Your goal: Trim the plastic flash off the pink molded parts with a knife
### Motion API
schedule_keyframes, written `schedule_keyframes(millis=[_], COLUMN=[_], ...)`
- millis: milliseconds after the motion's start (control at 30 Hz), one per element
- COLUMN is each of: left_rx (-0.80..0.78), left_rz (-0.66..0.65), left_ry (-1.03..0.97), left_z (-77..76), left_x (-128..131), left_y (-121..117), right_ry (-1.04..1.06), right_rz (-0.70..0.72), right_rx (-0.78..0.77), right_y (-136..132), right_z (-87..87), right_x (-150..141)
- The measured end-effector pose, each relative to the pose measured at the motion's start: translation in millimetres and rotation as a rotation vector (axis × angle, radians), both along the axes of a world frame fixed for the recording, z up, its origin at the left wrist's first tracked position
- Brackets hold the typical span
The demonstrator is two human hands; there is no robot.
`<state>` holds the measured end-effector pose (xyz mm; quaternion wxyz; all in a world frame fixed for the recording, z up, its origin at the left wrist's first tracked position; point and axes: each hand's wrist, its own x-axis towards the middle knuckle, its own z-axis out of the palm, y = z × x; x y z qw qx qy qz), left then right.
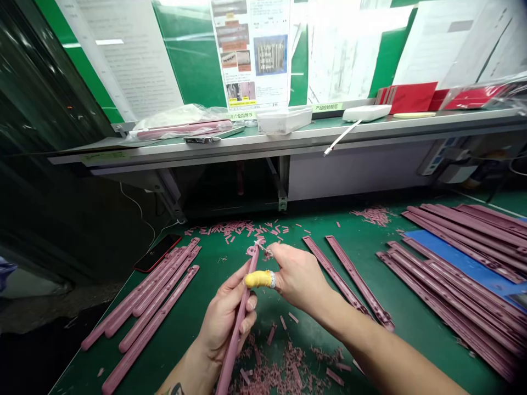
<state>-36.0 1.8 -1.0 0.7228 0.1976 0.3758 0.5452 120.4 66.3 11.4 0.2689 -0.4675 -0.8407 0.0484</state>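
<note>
My left hand (pixel 228 312) is wrapped round a long pink plastic strip (pixel 236 340), which slants up and away from me. A small round lug with a hole shows near the strip's far end. Close to that end is my right hand (pixel 298 274), its fingers curled in. A yellow finger cot (pixel 259 279) covers its thumb, which lies against the strip's edge. Pale bits show at the fingertips by the strip's tip. What the right fingers grip is hidden. Pink shavings (pixel 288 362) lie on the green table below the hands.
Finished-looking or not, several pink strips (pixel 156 323) lie at left beside a phone (pixel 157 253). Two strips (pixel 358 274) lie right of my hand, with stacks (pixel 453 296) and a blue sheet (pixel 436 252) beyond. Offcuts (pixel 234 227) are scattered behind; a shelf (pixel 247 144) spans the back.
</note>
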Motion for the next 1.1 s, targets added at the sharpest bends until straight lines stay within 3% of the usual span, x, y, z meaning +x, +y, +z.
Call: schedule_keyframes(millis=[133, 233, 300, 367, 433, 533, 600, 667, 933, 1100], left_rx=[0.043, 0.067, 0.072, 0.119, 0.259, 0.623, 0.835, 0.932, 0.848, 0.828], left_rz=[0.055, 0.090, 0.066, 0.122, 0.276, 0.469, 0.529, 0.541, 0.502, 0.568], left_ry=[0.040, -0.044, -0.099, -0.117, -0.076, 0.158, 0.347, 0.445, 0.493, 0.517], left_z=[1.6, 12.5, 21.8, 30.0, 36.2, 43.2, 47.4, 51.1, 56.6, 53.8], left_x=[-6.7, -16.6, -25.6, -33.6, -36.9, -30.6, -22.0, -13.9, -3.5, 1.6], left_y=[7.3, 19.7, 27.4, 31.0, 29.1, 17.1, 6.1, -4.7, -23.1, -27.2], right_ry=[-0.053, 0.111, 0.221, 0.247, 0.211, 0.125, 0.068, 0.030, 0.085, 0.015], right_rz=[0.199, 0.399, 0.444, 0.411, 0.363, 0.302, 0.278, 0.264, 0.242, 0.221], right_rx=[-0.077, -0.207, -0.293, -0.345, -0.354, -0.344, -0.343, -0.336, -0.332, -0.291], right_y=[-8.1, -15.6, -22.7, -31.7, -42.2, -57.1, -63.5, -66.5, -60.2, -58.8], right_z=[7.4, 14.7, 13.8, 4.8, -10.6, -33.8, -43.0, -46.5, -41.0, -43.1], right_x=[2.1, 10.7, 17.4, 20.8, 19.0, 9.4, 2.8, -1.2, 5.2, -2.1])
